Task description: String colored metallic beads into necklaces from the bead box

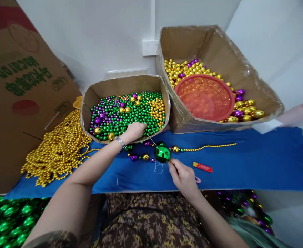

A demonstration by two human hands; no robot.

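My left hand (134, 132) reaches into a cardboard box (85, 103) of green, purple and gold beads, fingers curled down among the beads; what it grips is hidden. My right hand (183, 177) pinches a thin string at the edge of a large faceted green ball (162, 153) on the blue table cover (257, 162). A partly strung strand runs from the ball: purple, gold and green beads (138, 156) to the left, a gold bead and a thin gold bead string (210, 146) to the right.
A heap of gold bead strands (59, 148) lies left of the box. A bigger carton (257, 93) at the right holds gold and purple balls and an orange basket (205, 98). A red lighter (202, 167) lies by my right hand. Green beads (3, 220) sit below left.
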